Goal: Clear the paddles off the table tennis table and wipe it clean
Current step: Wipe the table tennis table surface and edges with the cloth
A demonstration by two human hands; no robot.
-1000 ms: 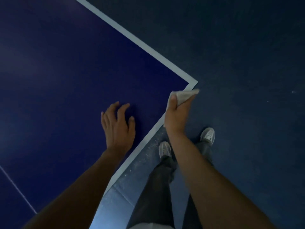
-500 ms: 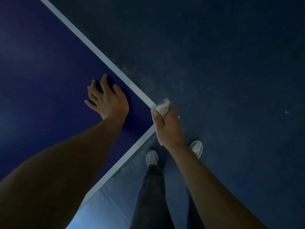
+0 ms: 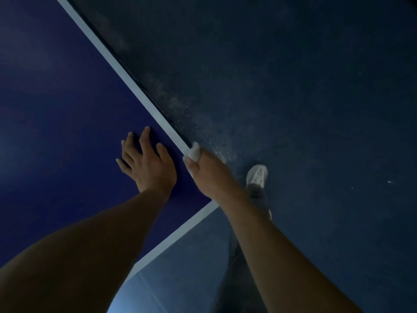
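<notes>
1. Moved since half a second ago: the cloth and the right hand have left the corner and gone a little way up the side edge. The left hand sits about as it did relative to that corner.
2. Cloth: white and bunched, with only a small wad showing past the thumb. It lies right on the table where the white border line meets the drop.
3. Right hand: curled round the cloth and gripping it, thumb toward the table top, fingers seemingly over the rim. Judgement: held this way to drag the cloth along the edge itself, not across the blue field.
4. Left hand: palm down on the blue top just beside the right hand, fingers straight and spread, holding nothing. Likely a brace, taking weight while the person leans over to reach along the edge.
5. Paddles: none in view. Judgement: the task is in its wiping stage; this view shows only the corner region, so I cannot tell how the rest of the table stands.
6. Outward: pale specks are scattered on the dark floor close under the edge, densest near the cloth. They are possibly dust pushed off the table, unconfirmed. One white shoe stands on the floor just past the right wrist.
</notes>
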